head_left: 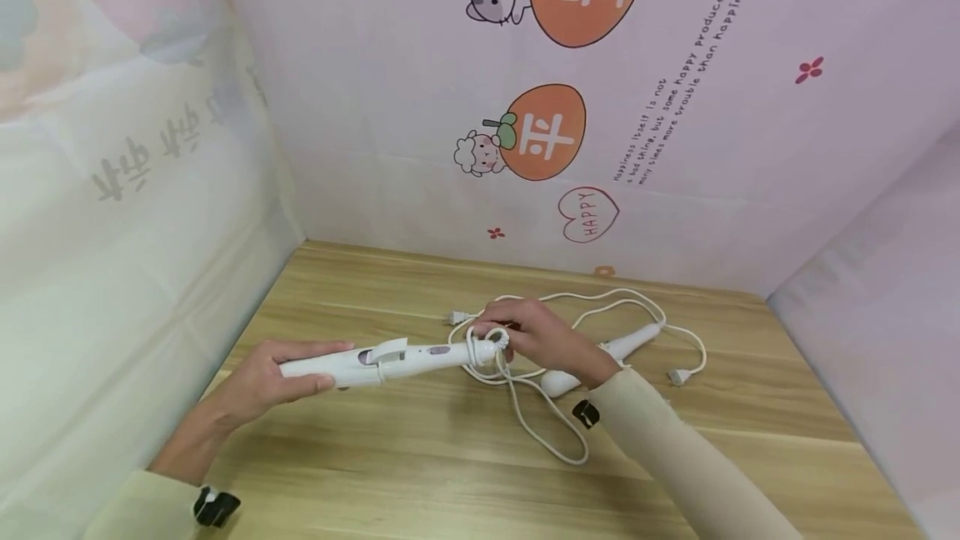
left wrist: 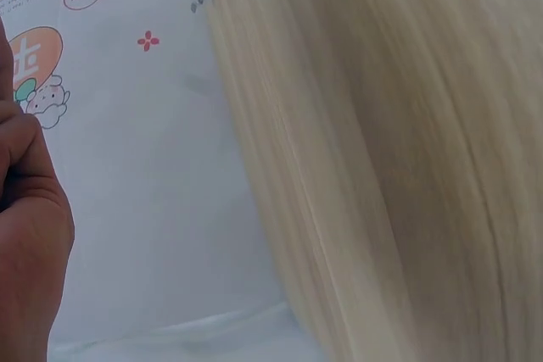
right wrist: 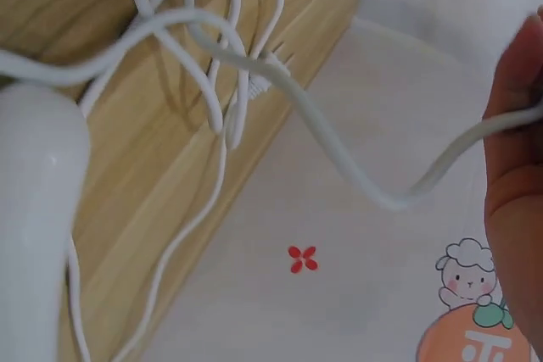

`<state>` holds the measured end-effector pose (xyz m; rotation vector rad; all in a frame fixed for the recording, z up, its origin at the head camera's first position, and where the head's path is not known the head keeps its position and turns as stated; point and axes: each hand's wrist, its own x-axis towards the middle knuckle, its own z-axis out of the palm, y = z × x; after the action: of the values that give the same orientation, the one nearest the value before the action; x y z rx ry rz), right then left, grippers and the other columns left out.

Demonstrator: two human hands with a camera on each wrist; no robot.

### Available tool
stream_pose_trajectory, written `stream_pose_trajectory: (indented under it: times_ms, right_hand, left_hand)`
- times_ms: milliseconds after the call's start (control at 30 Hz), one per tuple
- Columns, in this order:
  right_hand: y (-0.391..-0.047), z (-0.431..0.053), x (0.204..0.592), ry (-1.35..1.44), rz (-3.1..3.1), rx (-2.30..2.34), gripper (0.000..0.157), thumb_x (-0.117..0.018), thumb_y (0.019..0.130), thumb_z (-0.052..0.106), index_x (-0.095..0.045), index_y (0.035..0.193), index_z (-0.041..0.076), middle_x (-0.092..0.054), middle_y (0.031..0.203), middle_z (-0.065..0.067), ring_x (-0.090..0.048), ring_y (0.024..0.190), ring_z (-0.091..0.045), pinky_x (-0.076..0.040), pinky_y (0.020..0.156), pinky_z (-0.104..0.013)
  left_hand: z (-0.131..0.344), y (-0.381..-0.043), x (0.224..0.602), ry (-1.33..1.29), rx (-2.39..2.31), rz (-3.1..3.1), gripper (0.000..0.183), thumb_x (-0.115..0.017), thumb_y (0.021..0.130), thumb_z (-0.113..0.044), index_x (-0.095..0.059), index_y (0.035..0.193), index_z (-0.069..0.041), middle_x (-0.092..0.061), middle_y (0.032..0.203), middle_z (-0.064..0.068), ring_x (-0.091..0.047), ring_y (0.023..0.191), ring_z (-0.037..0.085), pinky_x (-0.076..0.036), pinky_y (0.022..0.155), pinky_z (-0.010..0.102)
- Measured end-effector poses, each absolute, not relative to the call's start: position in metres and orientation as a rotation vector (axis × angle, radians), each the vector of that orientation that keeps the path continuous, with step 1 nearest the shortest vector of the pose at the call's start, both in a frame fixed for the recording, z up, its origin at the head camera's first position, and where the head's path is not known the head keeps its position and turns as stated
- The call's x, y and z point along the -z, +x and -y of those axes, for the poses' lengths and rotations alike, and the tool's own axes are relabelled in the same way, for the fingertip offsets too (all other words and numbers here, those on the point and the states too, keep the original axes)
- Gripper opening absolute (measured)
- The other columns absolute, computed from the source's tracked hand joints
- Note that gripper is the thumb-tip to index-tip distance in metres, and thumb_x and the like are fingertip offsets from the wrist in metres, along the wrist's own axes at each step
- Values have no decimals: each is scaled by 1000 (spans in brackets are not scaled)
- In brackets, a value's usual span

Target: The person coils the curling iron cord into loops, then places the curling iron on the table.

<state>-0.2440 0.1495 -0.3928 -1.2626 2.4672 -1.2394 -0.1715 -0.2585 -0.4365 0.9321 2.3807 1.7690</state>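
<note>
Fingers and thumb of the left hand (head_left: 262, 377) lie on opposite sides of a white curling iron (head_left: 423, 359), gripping one end, spread only as wide as the iron between them. On the right hand (head_left: 543, 336) the fingers are drawn together on a white cord (right wrist: 339, 158) at the iron's other end; some fingertips are hidden. The iron is held above the table (head_left: 360, 457), nearly level between the two hands, with a cord loop around its right end.

Slack strands droop from there and lie crossed on the wood, so a hard pull might draw them into a knot; which strand belongs to what cannot be told. The iron's raised lever (head_left: 387, 350) could also snag a loop. A second white tool (head_left: 633, 342) lies partly behind the right wrist and might be knocked by that arm, or dragged if the cords are caught together.

One plug (head_left: 459, 317) lies beyond the iron, another plug (head_left: 679, 376) toward the right. The table's far edge meets a printed cloth (head_left: 420, 107), and its left edge runs near the left hand, leaving little space that way. Bare wood in front offers more room.
</note>
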Motion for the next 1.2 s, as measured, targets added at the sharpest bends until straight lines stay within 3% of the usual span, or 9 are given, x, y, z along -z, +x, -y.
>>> stream_pose_trajectory:
  times_ms: [133, 267, 400, 500, 633, 767, 933, 1200]
  right_hand:
    - [-238, -147, 402, -1151, -2470, 1385, 14, -63, 106, -2, -77, 107, 1, -63, 77, -4, -56, 56, -8, -49, 52, -24]
    - [-231, -143, 410, -1047, -2435, 1502, 19, -55, 106, -6, -74, 107, -5, -66, 74, -7, -51, 56, -3, -44, 50, -22]
    - [-226, -137, 413, -1030, -2546, 1500, 23, -59, 109, 1, -78, 95, 3, -64, 71, -1, -46, 55, -1, -39, 49, -21]
    - [-226, -132, 417, -1104, -2693, 1430, 26, -65, 109, 6, -79, 87, 9, -61, 68, 3, -42, 56, 2, -36, 50, -20]
    - [-225, -128, 422, -1204, -2825, 1345, 27, -68, 108, 8, -79, 84, 11, -71, 74, 1, -39, 56, 4, -36, 50, -19]
    - [-223, -127, 421, -1212, -2882, 1290, 19, -66, 108, 6, -82, 99, 6, -77, 81, -2, -48, 60, 6, -39, 50, -18]
    - [-221, -131, 422, -1145, -2875, 1219, 18, -61, 111, 7, -79, 113, 3, -71, 71, -2, -56, 61, 4, -40, 49, -18]
    - [-221, -138, 421, -1129, -2863, 1147, 18, -60, 112, 11, -76, 116, 5, -62, 73, 8, -48, 60, 2, -42, 53, -20]
  left_hand:
    - [252, -172, 438, 868, -1875, -2326, 43, -73, 95, 10, -73, 138, 0, -80, 123, -16, -71, 86, 7, -53, 63, 24]
    - [244, -170, 438, 776, -1933, -2340, 43, -74, 96, 8, -74, 138, -4, -82, 114, -13, -70, 78, 6, -46, 53, 24]
    - [236, -168, 438, 650, -1940, -2452, 42, -79, 96, 0, -75, 138, -7, -79, 120, -20, -63, 81, 5, -51, 59, 24]
    - [231, -168, 439, 602, -1946, -2531, 43, -81, 95, -1, -75, 137, -5, -77, 125, -26, -66, 86, 5, -57, 66, 25]
    - [227, -168, 442, 566, -1924, -2604, 44, -85, 94, -4, -75, 137, -7, -75, 125, -28, -70, 87, 7, -61, 67, 27]
    - [223, -167, 441, 518, -1883, -2681, 46, -87, 93, -10, -76, 138, -11, -78, 130, -15, -71, 84, 10, -61, 61, 30]
    - [220, -165, 435, 412, -1822, -2829, 46, -90, 91, -16, -78, 136, -17, -78, 131, 9, -63, 67, 11, -52, 49, 30]
    - [220, -164, 433, 446, -1711, -3052, 47, -93, 87, -13, -81, 132, -20, -81, 125, 9, -56, 63, 8, -45, 46, 25]
